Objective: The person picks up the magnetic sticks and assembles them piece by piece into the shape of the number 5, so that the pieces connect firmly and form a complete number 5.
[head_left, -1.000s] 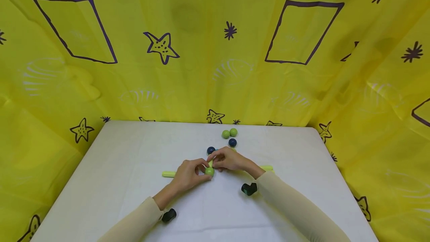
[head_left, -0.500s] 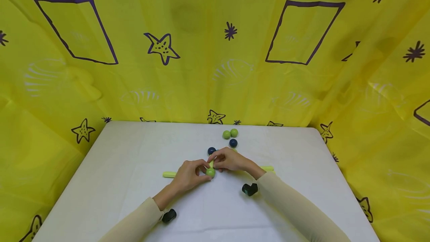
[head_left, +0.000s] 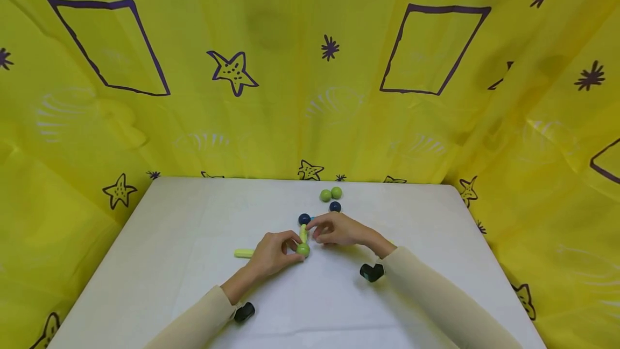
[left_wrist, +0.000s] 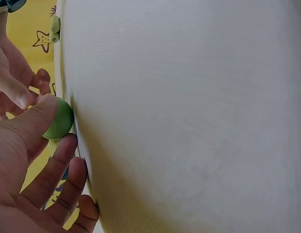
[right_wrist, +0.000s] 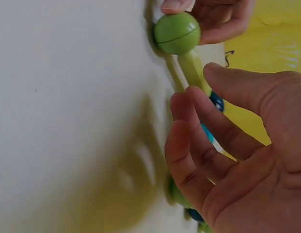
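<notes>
My left hand (head_left: 273,252) pinches a green ball (head_left: 302,250) between thumb and fingers on the table. From this ball a short pale yellow-green stick (head_left: 303,234) runs away from me to a dark blue ball (head_left: 304,219). A light blue piece (head_left: 312,220) shows beside the dark blue ball, partly hidden by my fingers. My right hand (head_left: 339,229) hovers just right of the stick, its fingers loosely bent with nothing between them. In the right wrist view, the green ball (right_wrist: 177,33) and stick (right_wrist: 191,70) lie just beyond my right fingertips.
Another dark blue ball (head_left: 335,207) and two green balls (head_left: 325,195) lie farther back. A yellow-green stick (head_left: 244,253) pokes out left of my left hand. In the left wrist view, stick ends (left_wrist: 55,29) show beyond my right hand. A yellow patterned curtain (head_left: 271,123) surrounds the white table (head_left: 194,214).
My right hand has let go of the yellow-green stick and moved slightly right, uncovering it. The left hand stays on the green ball. My right arm now covers the stick on the right.
</notes>
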The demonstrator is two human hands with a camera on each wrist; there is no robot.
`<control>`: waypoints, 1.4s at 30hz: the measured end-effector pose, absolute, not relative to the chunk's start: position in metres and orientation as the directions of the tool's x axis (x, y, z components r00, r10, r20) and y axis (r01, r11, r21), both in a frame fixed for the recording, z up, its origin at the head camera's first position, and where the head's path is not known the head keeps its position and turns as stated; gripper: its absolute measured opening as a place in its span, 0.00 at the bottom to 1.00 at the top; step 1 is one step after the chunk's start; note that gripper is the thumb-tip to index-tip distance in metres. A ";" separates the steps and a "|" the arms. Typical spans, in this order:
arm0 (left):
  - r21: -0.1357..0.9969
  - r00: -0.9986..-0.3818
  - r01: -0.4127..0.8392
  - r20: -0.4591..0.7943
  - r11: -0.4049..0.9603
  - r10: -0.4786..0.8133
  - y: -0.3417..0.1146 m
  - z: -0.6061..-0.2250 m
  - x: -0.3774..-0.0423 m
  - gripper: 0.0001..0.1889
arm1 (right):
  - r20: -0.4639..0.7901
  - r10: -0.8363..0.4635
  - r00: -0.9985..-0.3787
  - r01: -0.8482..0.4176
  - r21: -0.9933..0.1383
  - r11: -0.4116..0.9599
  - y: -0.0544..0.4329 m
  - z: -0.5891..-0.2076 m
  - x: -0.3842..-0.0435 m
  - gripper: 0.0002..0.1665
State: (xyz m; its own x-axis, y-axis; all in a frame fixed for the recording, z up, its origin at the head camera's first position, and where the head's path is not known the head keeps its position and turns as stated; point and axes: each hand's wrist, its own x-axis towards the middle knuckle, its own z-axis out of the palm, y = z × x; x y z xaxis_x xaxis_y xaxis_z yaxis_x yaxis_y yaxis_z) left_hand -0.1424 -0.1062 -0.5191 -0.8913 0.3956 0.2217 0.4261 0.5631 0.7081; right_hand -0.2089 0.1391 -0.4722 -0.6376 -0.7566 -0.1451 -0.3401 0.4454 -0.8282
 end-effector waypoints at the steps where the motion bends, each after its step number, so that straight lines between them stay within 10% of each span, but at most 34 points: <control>1: 0.710 -0.895 0.418 0.213 0.567 0.393 -0.106 -0.519 -0.142 0.14 | -0.148 -0.753 -0.641 -0.347 -0.820 0.456 0.143 -0.469 -0.209 0.20; 24: 0.729 -0.911 0.376 0.177 0.572 0.374 -0.108 -0.520 -0.142 0.14 | -0.068 -0.682 -0.728 -0.390 -0.777 0.494 0.239 -0.439 -0.204 0.25; 42: 0.739 -0.911 0.375 0.181 0.560 0.371 -0.106 -0.519 -0.144 0.14 | -0.291 -0.717 -0.633 -0.373 -0.697 0.613 0.282 -0.451 -0.217 0.17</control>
